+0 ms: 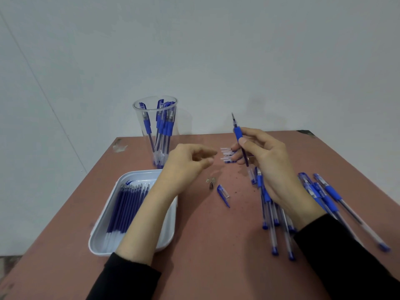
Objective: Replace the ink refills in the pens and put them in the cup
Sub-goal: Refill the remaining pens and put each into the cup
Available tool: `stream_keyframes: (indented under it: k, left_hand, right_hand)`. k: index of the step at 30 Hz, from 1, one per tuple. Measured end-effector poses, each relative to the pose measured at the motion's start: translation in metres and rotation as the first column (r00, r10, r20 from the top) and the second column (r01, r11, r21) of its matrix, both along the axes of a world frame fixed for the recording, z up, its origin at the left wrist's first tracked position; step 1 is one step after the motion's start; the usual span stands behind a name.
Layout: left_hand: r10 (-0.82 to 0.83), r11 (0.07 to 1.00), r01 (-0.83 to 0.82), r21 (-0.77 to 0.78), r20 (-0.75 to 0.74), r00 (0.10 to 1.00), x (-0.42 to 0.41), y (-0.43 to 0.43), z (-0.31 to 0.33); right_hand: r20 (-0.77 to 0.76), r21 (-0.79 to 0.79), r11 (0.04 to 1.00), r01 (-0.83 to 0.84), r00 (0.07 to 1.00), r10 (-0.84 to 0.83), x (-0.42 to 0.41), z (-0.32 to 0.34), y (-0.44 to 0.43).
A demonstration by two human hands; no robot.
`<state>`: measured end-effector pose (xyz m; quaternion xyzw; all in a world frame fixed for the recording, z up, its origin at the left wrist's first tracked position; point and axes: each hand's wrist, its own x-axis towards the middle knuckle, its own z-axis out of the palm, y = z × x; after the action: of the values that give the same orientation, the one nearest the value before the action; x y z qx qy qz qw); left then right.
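A worn reddish-brown table stands against a pale grey wall, and both your hands are raised over it. Your right hand grips a blue pen, thumb pressed on the rubber sleeve and fingers curled behind the barrel. The pen stands nearly upright, its point rising above your fingers and its clear tail running down past your palm. Your left hand hovers just left of that grip with its fingers loosely curled, thumb and forefinger close together; nothing shows between them. Between the two hands, on the far side, lies a small cluster of short clear pieces. Below the grip and toward you, a small metal tip cone and a loose blue cap lie near each other on the tabletop. Under and to the right of your right wrist a heap of pens is spread out, some crossing one another. The clear cup stands well to the left of the grip, beyond your left hand near the far edge, with several capped pens upright in it. A white tray sits under your left forearm, holding a row of dark blue refills side by side.
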<state>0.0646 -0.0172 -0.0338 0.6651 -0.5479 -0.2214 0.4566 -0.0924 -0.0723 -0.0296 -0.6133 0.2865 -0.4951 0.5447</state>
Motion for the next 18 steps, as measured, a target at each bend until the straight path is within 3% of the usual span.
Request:
stream_keyframes:
  k: [2, 4, 7, 13, 15, 17, 18]
  left_hand:
    - [-0.044, 0.992, 0.015, 0.126, 0.230, 0.972, 0.002, 0.001, -0.003]
    - [-0.108, 0.974, 0.025, 0.224, 0.365, 0.925, 0.001, 0.003, -0.006]
    - [-0.161, 0.959, 0.039, 0.281, 0.428, 0.890, -0.002, 0.003, -0.007]
    - [-0.109, 0.977, 0.015, 0.211, 0.446, 0.889, -0.003, 0.001, -0.008]
    - [0.000, 0.996, -0.028, 0.081, 0.322, 0.947, -0.004, -0.001, -0.006]
    - [0.051, 0.996, -0.054, -0.065, -0.055, 0.997, -0.004, 0.000, 0.001]
    - [0.026, 0.992, -0.058, -0.116, -0.254, 0.967, -0.005, 0.002, 0.004]
  right_hand:
    - [0.011, 0.021, 1.000, 0.002, 1.000, -0.002, -0.001, 0.000, 0.000]
    - [0.002, 0.025, 1.000, 0.004, 1.000, -0.004, -0.001, 0.000, 0.000]
    - [-0.020, 0.020, 1.000, 0.005, 1.000, -0.005, -0.001, 0.001, 0.001]
    - [-0.052, 0.015, 1.000, 0.012, 0.999, -0.011, 0.001, -0.001, 0.002]
    - [-0.056, 0.009, 1.000, 0.018, 0.998, -0.017, 0.000, -0.001, 0.002]
    - [-0.086, -0.019, 0.999, 0.041, 0.995, -0.042, 0.001, -0.001, 0.002]
    - [-0.101, -0.040, 0.998, 0.051, 0.993, -0.055, 0.001, -0.001, 0.002]
